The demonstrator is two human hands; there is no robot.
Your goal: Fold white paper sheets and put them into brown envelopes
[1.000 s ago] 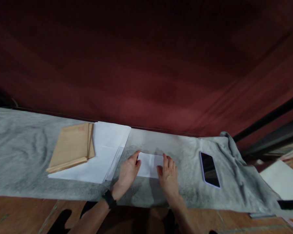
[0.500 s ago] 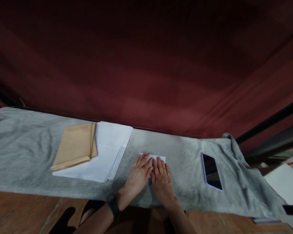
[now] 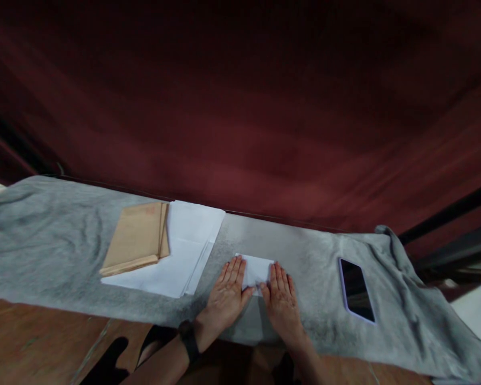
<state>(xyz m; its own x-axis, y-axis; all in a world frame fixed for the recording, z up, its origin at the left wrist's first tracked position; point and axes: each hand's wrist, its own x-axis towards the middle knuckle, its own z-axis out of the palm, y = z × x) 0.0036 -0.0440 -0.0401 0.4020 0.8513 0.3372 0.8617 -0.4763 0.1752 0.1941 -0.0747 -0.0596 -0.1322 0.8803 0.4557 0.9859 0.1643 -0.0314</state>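
A small folded sheet of white paper [image 3: 257, 271] lies flat on the grey cloth in front of me. My left hand [image 3: 228, 289] rests flat over its left edge, fingers stretched out and thumb pointing inward. On the right edge my right hand [image 3: 280, 299] lies flat in the same way, its thumb near the paper's lower edge. Between the two hands the middle of the paper shows. Neither hand grips it. A dark watch [image 3: 189, 341] is on my left wrist.
Left of my hands lies a stack of white paper sheets [image 3: 188, 251], with brown envelopes [image 3: 136, 235] partly on top. A phone [image 3: 356, 290] with a purple edge lies to the right. Grey cloth [image 3: 304, 262] covers the narrow surface, and a dark red curtain [image 3: 240, 133] hangs behind it.
My hands have moved apart from the paper's middle to its left and right sides, uncovering more of it. The camera view has shifted slightly.
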